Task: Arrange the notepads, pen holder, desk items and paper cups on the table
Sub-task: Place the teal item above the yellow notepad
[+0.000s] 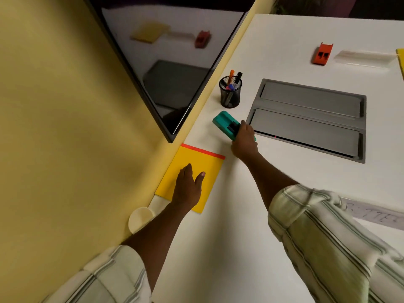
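Your left hand lies flat, palm down, fingers straight, thumb spread. Your right hand, arm extended further forward, has its fingers curled round a teal plastic desk tool.

The left sleeve and right sleeve are rolled-up soft cream cloth with thin green-grey stripes.

This looked like an office, most likely a meeting room. A broad white desk had a grey flip-lid cable hatch sunk into its top, and a large dark screen hung on the yellow wall at the left. Stationery lay about: a mesh pen holder with pens, a yellow notepad near the wall, a teal desk tool just beside the hatch, and an orange desk tool farther off (both stapler-like, exact kind unclear).
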